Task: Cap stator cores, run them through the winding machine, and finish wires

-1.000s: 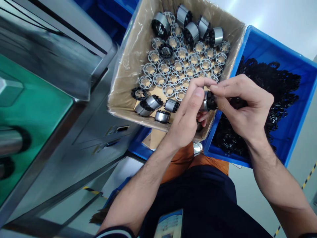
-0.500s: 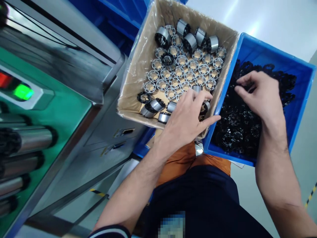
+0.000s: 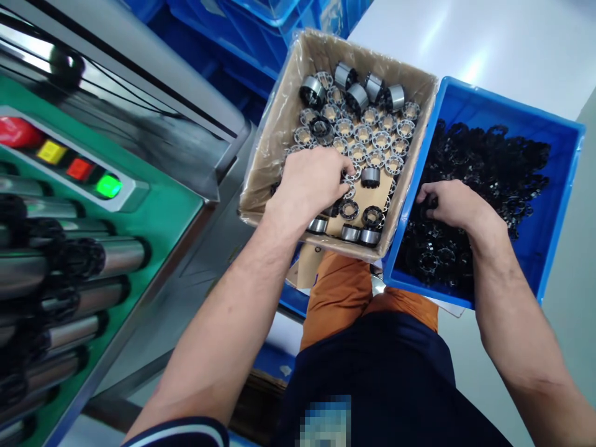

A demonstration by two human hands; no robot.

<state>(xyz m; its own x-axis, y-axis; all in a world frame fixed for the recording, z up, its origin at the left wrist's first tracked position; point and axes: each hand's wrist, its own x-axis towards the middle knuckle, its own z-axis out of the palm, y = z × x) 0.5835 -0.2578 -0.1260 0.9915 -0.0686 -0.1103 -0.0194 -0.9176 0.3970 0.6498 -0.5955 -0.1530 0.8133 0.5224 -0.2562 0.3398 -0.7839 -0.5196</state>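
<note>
My left hand (image 3: 313,186) is inside the plastic-lined cardboard box (image 3: 272,133), fingers curled down over the metal rings; what its fingertips grip, if anything, is hidden. Around it stand rows of slotted rings (image 3: 363,133), with several silver cylinders with black ends (image 3: 357,98) lying on top at the back and others near the front wall. My right hand (image 3: 449,202) is in the blue bin (image 3: 565,186), thumb and fingers closed on a black part (image 3: 431,202) at the left side of the heap of black plastic parts (image 3: 498,161).
At the left is a green machine (image 3: 162,217) with lit buttons and rows of metal cylinders (image 3: 123,254). Blue crates (image 3: 242,37) stand behind the cardboard box. A white surface (image 3: 503,49) lies beyond the blue bin.
My left hand has moved left in the cardboard box and its spread fingers have curled. My right hand has shifted down and left in the bin. The view has shifted, showing more of the machine.
</note>
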